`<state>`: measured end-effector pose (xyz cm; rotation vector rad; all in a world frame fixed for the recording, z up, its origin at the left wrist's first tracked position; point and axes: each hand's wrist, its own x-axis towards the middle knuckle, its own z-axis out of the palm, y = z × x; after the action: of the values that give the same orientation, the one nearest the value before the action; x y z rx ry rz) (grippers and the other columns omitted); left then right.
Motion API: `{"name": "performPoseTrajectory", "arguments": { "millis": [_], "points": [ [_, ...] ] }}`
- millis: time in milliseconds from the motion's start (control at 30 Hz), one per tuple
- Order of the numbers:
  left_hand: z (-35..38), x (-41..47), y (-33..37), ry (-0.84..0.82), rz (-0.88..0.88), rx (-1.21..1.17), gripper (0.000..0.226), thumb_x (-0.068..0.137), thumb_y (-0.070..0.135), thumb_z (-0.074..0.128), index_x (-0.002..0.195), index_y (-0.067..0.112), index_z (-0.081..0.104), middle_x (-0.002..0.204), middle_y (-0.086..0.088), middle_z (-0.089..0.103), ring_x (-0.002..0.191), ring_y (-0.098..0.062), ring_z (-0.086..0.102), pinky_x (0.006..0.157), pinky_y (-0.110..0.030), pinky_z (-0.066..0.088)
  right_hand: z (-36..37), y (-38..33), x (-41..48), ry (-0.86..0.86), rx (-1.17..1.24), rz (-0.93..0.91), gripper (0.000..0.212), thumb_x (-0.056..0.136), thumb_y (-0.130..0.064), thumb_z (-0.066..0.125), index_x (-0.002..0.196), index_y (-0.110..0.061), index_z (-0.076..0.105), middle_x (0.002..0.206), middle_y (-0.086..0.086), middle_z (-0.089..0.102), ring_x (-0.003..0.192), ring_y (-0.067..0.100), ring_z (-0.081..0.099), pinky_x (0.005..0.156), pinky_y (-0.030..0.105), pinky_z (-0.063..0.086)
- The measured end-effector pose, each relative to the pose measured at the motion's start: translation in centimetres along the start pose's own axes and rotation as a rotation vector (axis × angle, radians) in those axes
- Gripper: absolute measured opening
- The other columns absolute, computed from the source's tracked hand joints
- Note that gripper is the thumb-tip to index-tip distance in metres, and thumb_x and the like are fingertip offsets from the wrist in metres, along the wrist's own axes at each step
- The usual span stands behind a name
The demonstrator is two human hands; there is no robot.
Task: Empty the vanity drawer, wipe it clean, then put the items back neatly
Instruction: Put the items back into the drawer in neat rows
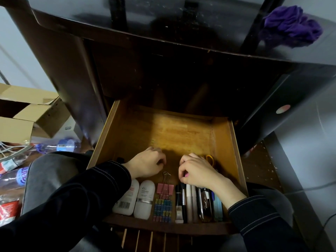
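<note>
Vanity drawer, pulled out toward the person with its depth running near to far, in the put-back step: under both wrists, by the front wall, two white bottles, binder clips and pens and brushes lie side by side, long axes parallel to the drawer sides. Left hand and right hand rest knuckles-up, fingers curled under; whether either holds anything cannot be told. Yellow scissor handles show just right of the right hand, wooden floor beyond the fingertips, and a purple cloth far off on the vanity top, so the task seems nearly done, needing only small straightening nudges.
</note>
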<state>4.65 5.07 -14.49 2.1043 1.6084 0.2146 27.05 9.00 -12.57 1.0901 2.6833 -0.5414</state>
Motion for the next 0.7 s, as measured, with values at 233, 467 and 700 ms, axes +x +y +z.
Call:
{"name": "performPoseTrajectory", "arguments": {
  "millis": [233,467,700],
  "points": [
    [0.1,0.2,0.0,0.002,-0.003,-0.002,0.021,0.094,0.024,0.054,0.109,0.024,0.068,0.119,0.002,0.059,0.115,-0.019,0.051,0.105,-0.032,0.038,-0.4,-1.1,-0.3,0.015,-0.008,-0.055,0.006,0.090,-0.038,0.069,0.090,-0.033,0.072,0.118,-0.014,0.050,0.116,0.012,0.039,0.097,0.038,0.035],
    [0.0,0.1,-0.1,-0.019,-0.013,0.001,0.020,0.093,0.025,0.054,0.109,0.025,0.067,0.120,0.001,0.059,0.117,-0.020,0.050,0.106,-0.039,0.039,-0.4,-1.8,-0.5,-0.047,-0.116,-0.101,0.010,0.089,-0.039,0.071,0.086,-0.029,0.074,0.120,-0.006,0.051,0.122,0.018,0.038,0.099,0.040,0.035],
    [-1.1,-0.8,0.7,-0.008,-0.021,0.000,0.021,0.095,0.024,0.054,0.111,0.023,0.068,0.118,0.001,0.060,0.113,-0.018,0.054,0.097,-0.033,0.045,-1.0,-1.5,-1.2,0.020,-0.032,-0.060,0.009,0.091,-0.038,0.068,0.094,-0.030,0.070,0.116,-0.012,0.051,0.114,0.013,0.042,0.092,0.035,0.043]
  ]
}}
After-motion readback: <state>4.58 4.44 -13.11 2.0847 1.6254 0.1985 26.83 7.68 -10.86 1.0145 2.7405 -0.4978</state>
